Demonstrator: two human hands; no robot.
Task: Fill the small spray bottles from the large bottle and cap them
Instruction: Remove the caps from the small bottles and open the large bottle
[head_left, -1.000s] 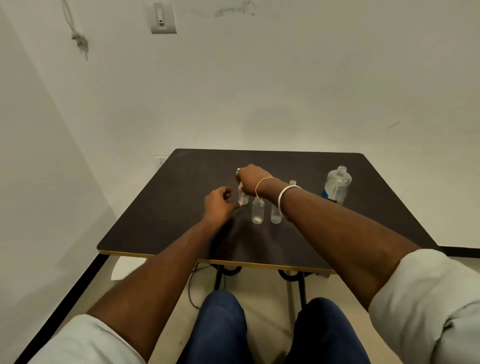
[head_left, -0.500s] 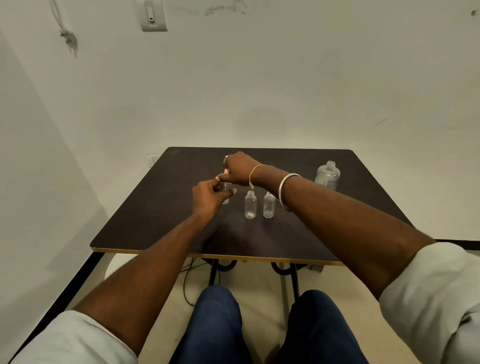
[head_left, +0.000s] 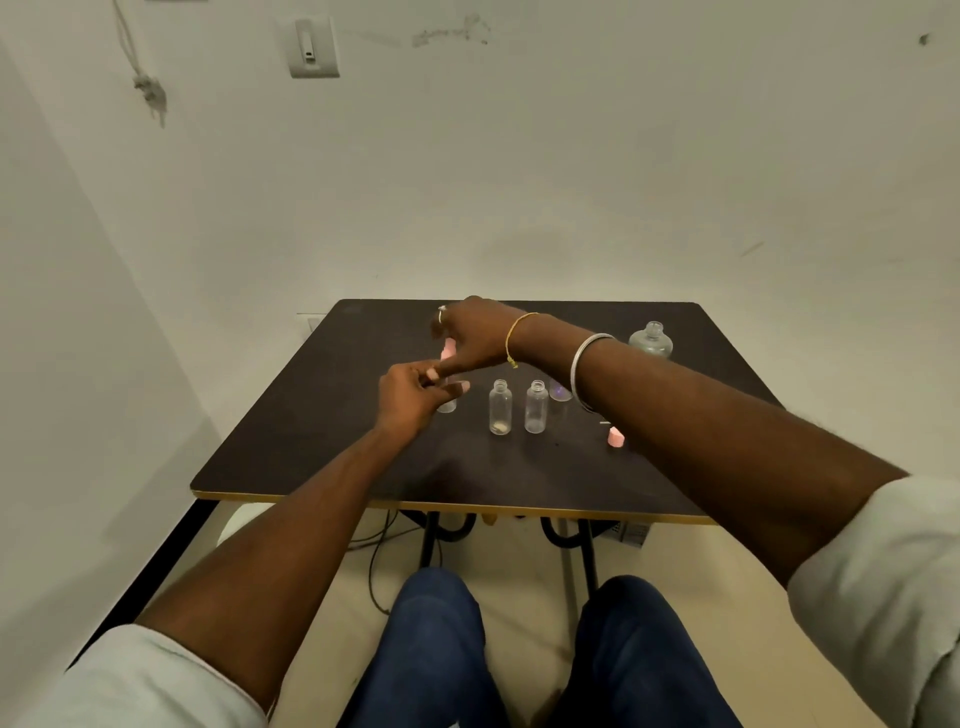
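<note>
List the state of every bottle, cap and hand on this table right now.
Large bottle: upright, uncapped.
First small bottle: upright, gripped by the left hand.
Second small bottle: upright, uncapped.
Third small bottle: upright, uncapped.
Fourth small bottle: mostly hidden behind the right forearm.
Held pink cap: in the right hand, above the first small bottle.
Loose pink cap: lying on the table, on no bottle.

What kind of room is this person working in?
Likely a bare spare room or office corner, not a kitchen or workshop: a small dark table near plain off-white walls, a wall switch above, and loose cables on the floor beneath.
</note>
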